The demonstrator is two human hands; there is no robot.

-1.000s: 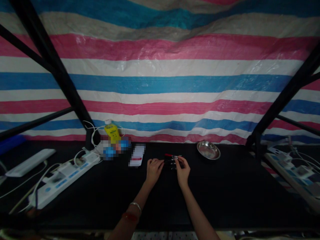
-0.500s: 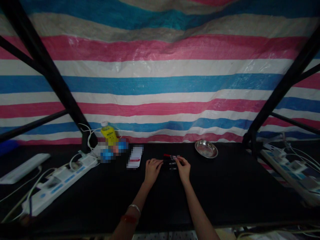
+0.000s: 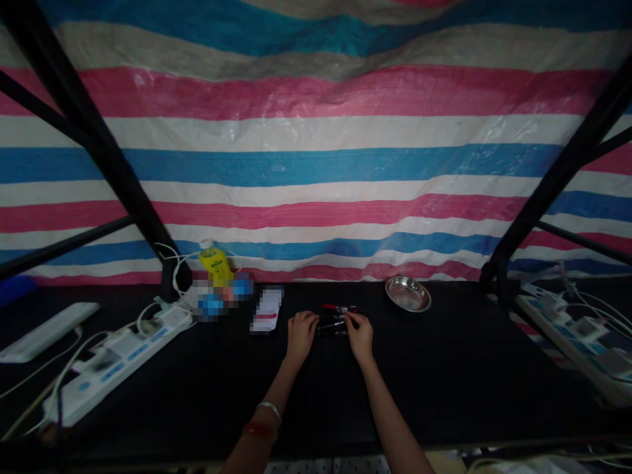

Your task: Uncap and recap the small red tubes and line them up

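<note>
Several marker pens lie side by side on the black tabletop, between my two hands. The red marker pen (image 3: 336,307) is farthest from me, and black marker pens (image 3: 332,324) sit just nearer. My left hand (image 3: 301,334) is at their left ends, its fingers curled closed against a black pen. From the right, my right hand (image 3: 361,336) pinches the other end with thumb and forefinger. Dim light blurs the dark pens into the table, so their exact contacts are hard to make out.
A round metal dish (image 3: 408,294) stands at the back right. To the left are a phone (image 3: 267,310), a yellow bottle (image 3: 216,264) and a white power strip (image 3: 123,362) with cables. Another power strip (image 3: 567,336) lies at far right. Black metal posts slant up both sides.
My right hand has moved slightly down and left, off the red pen and onto a black one. The near black pens have shifted a little left; my left hand has hardly moved.
</note>
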